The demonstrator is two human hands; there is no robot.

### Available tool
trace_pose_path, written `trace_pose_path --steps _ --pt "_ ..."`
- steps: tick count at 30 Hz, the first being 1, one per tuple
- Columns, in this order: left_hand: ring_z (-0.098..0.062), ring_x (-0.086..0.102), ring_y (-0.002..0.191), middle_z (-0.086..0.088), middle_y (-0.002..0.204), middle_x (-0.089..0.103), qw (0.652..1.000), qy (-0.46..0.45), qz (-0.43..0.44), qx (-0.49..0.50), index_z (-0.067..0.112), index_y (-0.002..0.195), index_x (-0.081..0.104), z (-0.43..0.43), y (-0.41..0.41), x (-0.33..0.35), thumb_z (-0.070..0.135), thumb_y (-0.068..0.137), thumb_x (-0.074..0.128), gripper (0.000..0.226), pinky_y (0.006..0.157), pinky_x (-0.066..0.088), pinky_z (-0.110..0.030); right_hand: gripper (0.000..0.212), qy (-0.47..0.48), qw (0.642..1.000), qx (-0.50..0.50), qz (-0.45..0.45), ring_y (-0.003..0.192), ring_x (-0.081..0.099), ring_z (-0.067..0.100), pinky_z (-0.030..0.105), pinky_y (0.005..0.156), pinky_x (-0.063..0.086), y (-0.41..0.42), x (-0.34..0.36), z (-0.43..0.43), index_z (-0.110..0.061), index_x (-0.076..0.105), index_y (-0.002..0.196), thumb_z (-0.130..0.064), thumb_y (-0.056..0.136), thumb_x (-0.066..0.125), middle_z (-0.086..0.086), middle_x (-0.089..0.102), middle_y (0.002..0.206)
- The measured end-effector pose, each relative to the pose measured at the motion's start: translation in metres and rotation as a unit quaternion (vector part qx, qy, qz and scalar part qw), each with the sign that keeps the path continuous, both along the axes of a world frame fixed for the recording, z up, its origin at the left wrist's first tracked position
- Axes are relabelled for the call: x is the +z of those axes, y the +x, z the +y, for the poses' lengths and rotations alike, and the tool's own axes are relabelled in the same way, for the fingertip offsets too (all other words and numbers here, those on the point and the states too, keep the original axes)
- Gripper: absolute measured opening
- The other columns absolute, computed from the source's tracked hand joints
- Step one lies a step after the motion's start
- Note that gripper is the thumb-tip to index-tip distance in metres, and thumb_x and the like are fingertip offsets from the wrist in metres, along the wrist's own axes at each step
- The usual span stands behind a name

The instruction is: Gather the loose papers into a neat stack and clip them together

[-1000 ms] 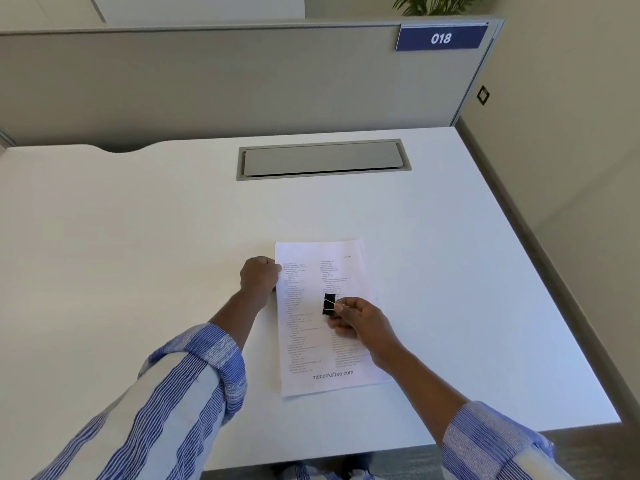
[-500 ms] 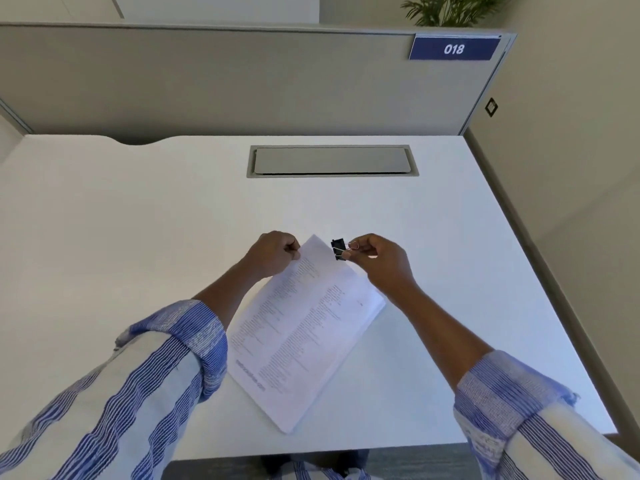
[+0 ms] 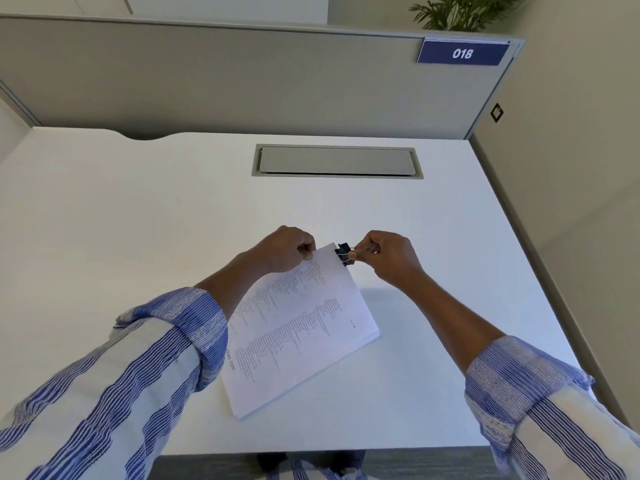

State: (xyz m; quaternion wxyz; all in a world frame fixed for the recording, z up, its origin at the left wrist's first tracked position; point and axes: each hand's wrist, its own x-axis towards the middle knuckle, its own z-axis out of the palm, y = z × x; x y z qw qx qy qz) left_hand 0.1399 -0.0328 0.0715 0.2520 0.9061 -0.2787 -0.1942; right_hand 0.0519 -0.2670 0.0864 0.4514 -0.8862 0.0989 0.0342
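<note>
A stack of printed white papers (image 3: 298, 327) lies turned at an angle on the white desk (image 3: 138, 237), its far corner lifted. My left hand (image 3: 289, 249) pinches the stack's top edge near that corner. A small black binder clip (image 3: 343, 252) sits at the same corner, its mouth on the paper edge. My right hand (image 3: 384, 256) grips the clip's wire handles. Whether the clip fully bites the stack I cannot tell.
A grey cable hatch (image 3: 337, 161) is set into the desk behind the hands. A grey partition (image 3: 242, 77) with a blue "018" sign (image 3: 462, 53) closes the far side. The desk's right edge meets a wall (image 3: 571, 202).
The stack was turned from flat and straight to slanted, its corner raised by my left hand. My right hand carried the clip from the middle of the page up to that corner.
</note>
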Motion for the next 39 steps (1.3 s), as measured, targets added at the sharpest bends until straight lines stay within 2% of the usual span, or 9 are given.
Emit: trace_pose_path --steps 6,10,16,21,24,28,31,35,39 --pt "0.006 0.052 0.074 0.019 0.074 0.06 1.0 -0.018 0.001 0.0 0.017 0.084 0.067 -0.002 -0.003 0.002 0.004 0.093 0.061 0.017 0.065 0.036 -0.019 0.019 0.012 1.0 0.016 0.018 0.068 0.059 0.011 0.012 0.049 0.04 0.001 -0.004 -0.002 -0.012 0.074 0.082 -0.029 0.084 0.082 -0.003 0.077 0.08" --pt "0.006 0.049 0.066 0.021 0.067 0.056 1.0 -0.023 -0.002 -0.009 0.018 0.081 0.064 -0.005 -0.006 0.008 0.003 0.094 0.06 0.021 0.061 0.034 -0.019 0.02 0.02 0.999 0.014 0.027 0.072 0.061 0.011 0.022 0.059 0.046 0.001 -0.004 -0.001 -0.013 0.073 0.079 -0.031 0.084 0.082 0.001 0.077 0.082" --pt "0.003 0.051 0.068 0.018 0.07 0.06 1.0 -0.027 -0.001 -0.009 0.011 0.085 0.069 -0.005 -0.004 0.007 0.004 0.093 0.061 0.014 0.063 0.036 -0.023 0.021 0.035 0.999 0.009 0.034 0.074 0.061 0.01 0.026 0.066 0.047 0.001 -0.004 -0.003 -0.016 0.072 0.078 -0.033 0.082 0.083 0.001 0.077 0.084" --pt "0.0 0.051 0.068 0.017 0.07 0.06 1.0 -0.029 -0.003 -0.009 0.009 0.085 0.069 -0.005 -0.003 0.007 0.004 0.093 0.06 0.013 0.064 0.036 -0.024 0.022 0.061 0.997 0.011 0.042 0.089 0.07 0.02 0.032 0.074 0.052 0.001 -0.008 -0.004 -0.02 0.074 0.084 -0.037 0.077 0.085 -0.004 0.078 0.086" --pt "0.004 0.052 0.07 0.017 0.072 0.06 1.0 -0.026 0.002 -0.002 0.01 0.087 0.069 -0.005 -0.002 0.005 0.004 0.094 0.06 0.014 0.064 0.036 -0.022 0.023 0.058 0.997 0.016 0.048 0.089 0.07 0.012 0.027 0.08 0.052 0.001 -0.011 -0.002 -0.021 0.074 0.092 -0.039 0.08 0.083 -0.012 0.077 0.084" --pt "0.004 0.053 0.07 0.018 0.073 0.06 0.999 -0.033 0.012 0.012 0.018 0.084 0.066 -0.004 -0.003 0.002 0.007 0.095 0.06 0.017 0.063 0.036 -0.02 0.024 0.052 0.997 0.018 0.048 0.093 0.068 0.003 0.021 0.085 0.05 0.002 -0.014 -0.001 -0.023 0.075 0.101 -0.04 0.084 0.079 -0.013 0.076 0.096" --pt "0.003 0.05 0.065 0.017 0.07 0.06 0.998 -0.045 0.022 0.033 0.018 0.084 0.066 -0.002 -0.004 0.0 0.009 0.095 0.062 0.016 0.061 0.035 -0.019 0.037 0.072 0.996 0.007 0.053 0.101 0.067 0.003 0.021 0.089 0.049 0.003 -0.013 0.0 -0.024 0.073 0.111 -0.046 0.083 0.079 -0.013 0.074 0.099" --pt "0.0 0.051 0.067 0.013 0.071 0.063 0.996 -0.06 0.033 0.064 0.018 0.081 0.066 0.007 -0.003 -0.003 0.01 0.094 0.063 0.016 0.065 0.036 -0.022 0.07 0.116 0.991 -0.019 0.069 0.108 0.068 0.011 0.033 0.096 0.054 0.003 -0.011 -0.002 -0.027 0.066 0.124 -0.075 0.073 0.069 -0.007 0.075 0.105" --pt "-0.012 0.056 0.073 -0.002 0.082 0.072 0.982 -0.114 0.065 0.138 0.01 0.084 0.071 0.024 0.002 -0.009 0.013 0.092 0.066 0.01 0.072 0.041 -0.028 0.061 0.201 0.974 -0.067 0.084 0.105 0.074 0.02 0.042 0.096 0.058 -0.005 -0.015 -0.012 -0.022 0.067 0.116 -0.074 0.085 0.058 0.002 0.077 0.112"
